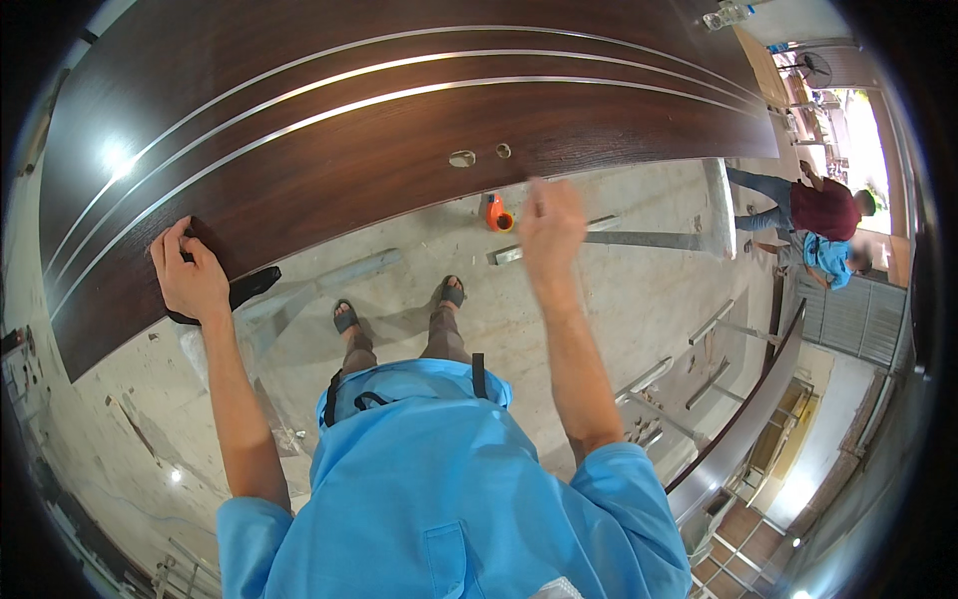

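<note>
A dark brown wood-grain door panel point(349, 150) with three silver strips lies flat before me. Near its close edge are an oval hole point(461, 159) and a smaller round hole point(503, 151). My left hand point(192, 275) rests on the panel's near left part, fingers bent and apart, with a dark patch by the fingertips that I cannot make out. My right hand point(552, 228) is raised at the near edge, right of the holes; motion smears its fingers, and whether it holds anything is unclear.
Under the panel's left part shows a black item point(254, 287) on a support. An orange object point(498, 213) with a round opening lies below the edge, near metal bars point(639, 240). Another dark panel point(738, 429) stands at right. Two people point(823, 205) are at far right; a plastic bottle point(728, 16) lies at the panel's far corner.
</note>
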Action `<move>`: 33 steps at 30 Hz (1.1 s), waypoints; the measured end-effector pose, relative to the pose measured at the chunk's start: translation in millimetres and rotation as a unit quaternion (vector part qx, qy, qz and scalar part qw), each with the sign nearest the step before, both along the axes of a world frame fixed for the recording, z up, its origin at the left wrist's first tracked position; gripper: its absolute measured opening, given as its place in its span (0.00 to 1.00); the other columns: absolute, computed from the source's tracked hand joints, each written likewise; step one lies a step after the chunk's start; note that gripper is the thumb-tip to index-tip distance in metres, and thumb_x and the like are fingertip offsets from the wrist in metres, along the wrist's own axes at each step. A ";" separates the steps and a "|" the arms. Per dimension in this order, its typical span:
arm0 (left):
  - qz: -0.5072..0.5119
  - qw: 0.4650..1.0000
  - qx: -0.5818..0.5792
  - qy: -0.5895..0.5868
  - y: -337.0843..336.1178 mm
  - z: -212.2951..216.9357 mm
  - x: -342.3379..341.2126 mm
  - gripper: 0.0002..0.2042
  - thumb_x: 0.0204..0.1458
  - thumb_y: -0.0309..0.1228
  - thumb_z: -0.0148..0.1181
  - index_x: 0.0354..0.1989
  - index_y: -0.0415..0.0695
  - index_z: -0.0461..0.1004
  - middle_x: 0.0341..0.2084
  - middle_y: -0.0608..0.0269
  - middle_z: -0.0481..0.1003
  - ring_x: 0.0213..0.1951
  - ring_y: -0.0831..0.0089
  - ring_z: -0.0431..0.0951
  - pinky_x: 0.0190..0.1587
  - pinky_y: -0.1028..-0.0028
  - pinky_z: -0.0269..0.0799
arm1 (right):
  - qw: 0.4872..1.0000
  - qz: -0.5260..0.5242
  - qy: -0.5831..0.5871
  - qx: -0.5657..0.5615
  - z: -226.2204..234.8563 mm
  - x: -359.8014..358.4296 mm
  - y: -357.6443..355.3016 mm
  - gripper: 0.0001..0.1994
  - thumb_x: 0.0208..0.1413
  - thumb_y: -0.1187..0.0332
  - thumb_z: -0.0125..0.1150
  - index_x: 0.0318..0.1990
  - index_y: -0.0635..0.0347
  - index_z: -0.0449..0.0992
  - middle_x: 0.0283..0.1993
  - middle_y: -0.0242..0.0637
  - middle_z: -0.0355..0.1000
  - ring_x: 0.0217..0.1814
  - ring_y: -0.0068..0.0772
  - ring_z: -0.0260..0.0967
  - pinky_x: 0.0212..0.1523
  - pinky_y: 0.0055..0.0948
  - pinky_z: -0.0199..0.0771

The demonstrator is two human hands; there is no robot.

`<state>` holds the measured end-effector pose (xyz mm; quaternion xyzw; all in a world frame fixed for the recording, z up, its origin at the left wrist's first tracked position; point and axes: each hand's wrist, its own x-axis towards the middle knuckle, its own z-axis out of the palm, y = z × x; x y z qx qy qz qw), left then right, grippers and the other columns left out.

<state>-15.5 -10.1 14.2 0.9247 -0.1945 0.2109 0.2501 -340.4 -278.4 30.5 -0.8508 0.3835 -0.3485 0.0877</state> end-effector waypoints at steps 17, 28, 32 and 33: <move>-0.007 1.000 -0.003 -0.013 -1.7 -1.5 0.2 0.12 0.60 0.28 0.56 0.46 0.57 0.83 0.48 0.71 0.80 0.47 0.65 0.83 0.46 0.66 0.78 | 0.999 -0.008 0.015 0.034 -4.0 4.8 4.8 0.10 0.49 0.82 0.65 0.39 0.63 0.81 0.33 0.44 0.73 0.38 0.49 0.73 0.38 0.44 0.74; -0.005 1.000 -0.010 -0.005 -1.1 -0.2 0.8 0.12 0.59 0.27 0.56 0.45 0.56 0.83 0.48 0.72 0.79 0.46 0.64 0.83 0.44 0.65 0.78 | 1.000 0.024 -0.001 0.016 -11.7 4.4 6.0 0.06 0.55 0.79 0.62 0.40 0.62 0.80 0.37 0.43 0.76 0.41 0.51 0.74 0.42 0.45 0.76; -0.015 1.000 -0.016 -0.017 0.7 -2.5 -0.3 0.12 0.60 0.28 0.55 0.45 0.56 0.83 0.47 0.71 0.79 0.46 0.64 0.83 0.44 0.65 0.78 | 0.995 -0.096 0.015 0.011 -1.5 -32.1 -47.6 0.07 0.55 0.76 0.62 0.42 0.62 0.80 0.38 0.47 0.77 0.43 0.53 0.75 0.44 0.45 0.76; -0.012 1.000 -0.013 -0.017 1.1 -2.8 0.3 0.12 0.60 0.28 0.55 0.45 0.56 0.83 0.47 0.71 0.79 0.46 0.64 0.83 0.44 0.65 0.78 | 0.991 -0.131 -0.012 -0.011 -7.3 -28.3 -37.8 0.08 0.55 0.75 0.63 0.42 0.62 0.81 0.38 0.47 0.77 0.43 0.53 0.75 0.44 0.45 0.76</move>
